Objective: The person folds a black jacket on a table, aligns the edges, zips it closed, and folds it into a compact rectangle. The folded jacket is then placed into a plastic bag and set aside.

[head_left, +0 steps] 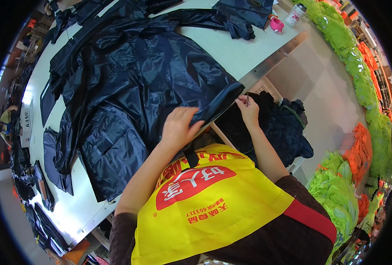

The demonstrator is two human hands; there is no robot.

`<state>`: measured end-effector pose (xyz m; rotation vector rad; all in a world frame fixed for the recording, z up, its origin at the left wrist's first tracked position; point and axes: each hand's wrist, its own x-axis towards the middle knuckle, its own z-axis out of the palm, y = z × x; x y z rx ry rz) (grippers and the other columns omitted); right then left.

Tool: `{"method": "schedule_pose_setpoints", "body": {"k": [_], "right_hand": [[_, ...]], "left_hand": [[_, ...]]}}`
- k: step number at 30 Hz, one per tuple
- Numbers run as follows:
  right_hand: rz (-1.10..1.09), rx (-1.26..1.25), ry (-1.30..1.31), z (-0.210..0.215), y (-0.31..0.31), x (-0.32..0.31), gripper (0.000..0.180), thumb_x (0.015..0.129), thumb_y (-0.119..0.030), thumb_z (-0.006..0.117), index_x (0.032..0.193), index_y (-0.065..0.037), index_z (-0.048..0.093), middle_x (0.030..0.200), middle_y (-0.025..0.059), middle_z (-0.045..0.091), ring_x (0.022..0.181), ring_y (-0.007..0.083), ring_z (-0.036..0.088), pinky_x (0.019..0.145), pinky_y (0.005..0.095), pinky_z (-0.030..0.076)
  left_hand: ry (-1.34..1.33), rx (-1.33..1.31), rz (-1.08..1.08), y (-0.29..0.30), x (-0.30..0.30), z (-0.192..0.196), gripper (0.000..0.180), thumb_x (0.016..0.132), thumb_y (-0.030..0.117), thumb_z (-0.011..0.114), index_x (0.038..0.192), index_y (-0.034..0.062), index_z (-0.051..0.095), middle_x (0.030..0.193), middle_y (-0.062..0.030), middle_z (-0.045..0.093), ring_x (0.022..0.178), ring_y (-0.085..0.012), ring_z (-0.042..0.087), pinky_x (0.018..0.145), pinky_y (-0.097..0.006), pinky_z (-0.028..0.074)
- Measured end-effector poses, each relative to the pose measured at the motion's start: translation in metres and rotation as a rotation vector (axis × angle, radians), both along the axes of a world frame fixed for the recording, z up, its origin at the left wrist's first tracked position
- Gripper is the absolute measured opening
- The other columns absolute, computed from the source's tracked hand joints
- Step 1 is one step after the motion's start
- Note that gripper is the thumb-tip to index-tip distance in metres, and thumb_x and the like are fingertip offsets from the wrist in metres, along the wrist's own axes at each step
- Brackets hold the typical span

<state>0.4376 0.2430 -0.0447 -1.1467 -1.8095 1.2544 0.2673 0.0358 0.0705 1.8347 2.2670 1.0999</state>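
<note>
A large, shiny dark navy jacket (pixel 129 75) lies spread and creased over the white table, its lower hem running along the table edge in front of me. My left hand (pixel 178 126) rests flat on the jacket near that hem, fingers stretched and thumb apart. At the hem's right corner, my right hand (pixel 249 110) is closed in a pinch. Something small and dark shows at its fingertips, too small to make out. Below the hem and beside my right forearm, dark garments (pixel 273 132) are heaped in a pale crate (pixel 269 88).
More dark garments lie on the white table (pixel 209 39) at the far side and left. A pink object (pixel 276 24) and a bottle (pixel 295 14) stand at the far right corner. Lime-green garments (pixel 335 190) and orange ones (pixel 359 150) are piled on the right.
</note>
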Motion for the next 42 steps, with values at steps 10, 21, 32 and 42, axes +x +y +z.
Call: {"method": "schedule_pose_setpoints", "body": {"k": [10, 21, 32, 42], "right_hand": [[0.165, -0.293, 0.286, 0.05, 0.019, -0.004, 0.016, 0.091, -0.018, 0.052, 0.088, -0.004, 0.046, 0.063, 0.0054, 0.051, 0.049, 0.0133, 0.05, 0.047, 0.0251, 0.042], [0.512, 0.416, 0.337, 0.24, 0.051, -0.069, 0.008, 0.086, -0.004, 0.056, 0.084, -0.006, 0.049, 0.064, -0.0049, 0.043, 0.053, 0.002, 0.037, 0.047, 0.0191, 0.029], [1.184, 0.586, -0.223, 0.076, -0.075, -0.206, 0.014, 0.084, -0.021, 0.058, 0.086, -0.008, 0.054, 0.07, 0.0195, 0.061, 0.066, 0.0386, 0.061, 0.058, 0.0461, 0.048], [1.322, -0.16, -0.167, 0.168, -0.084, -0.216, 0.005, 0.086, -0.008, 0.06, 0.089, -0.004, 0.057, 0.071, -0.0024, 0.055, 0.063, 0.0047, 0.051, 0.058, 0.0207, 0.042]], "left_hand": [[-0.661, -0.071, 0.012, 0.076, -0.041, -0.005, 0.012, 0.084, 0.01, 0.058, 0.093, 0.0025, 0.057, 0.087, -0.0078, 0.059, 0.08, -0.0219, 0.058, 0.073, -0.028, 0.045], [-0.677, 0.178, 0.334, -0.067, -0.104, 0.154, 0.012, 0.08, 0.009, 0.058, 0.091, 0.0056, 0.056, 0.076, 0.0032, 0.054, 0.064, -0.0038, 0.048, 0.06, -0.016, 0.038], [-0.266, -0.459, 1.031, -0.242, -0.083, -0.034, 0.042, 0.073, 0.018, 0.065, 0.112, 0.0031, 0.057, 0.109, -0.0218, 0.058, 0.106, -0.0364, 0.053, 0.092, -0.039, 0.042], [-0.774, 0.172, 0.473, -0.077, -0.058, 0.024, 0.035, 0.081, 0.013, 0.068, 0.113, 0.0028, 0.06, 0.094, -0.0069, 0.062, 0.081, -0.0121, 0.058, 0.07, -0.023, 0.047]]}}
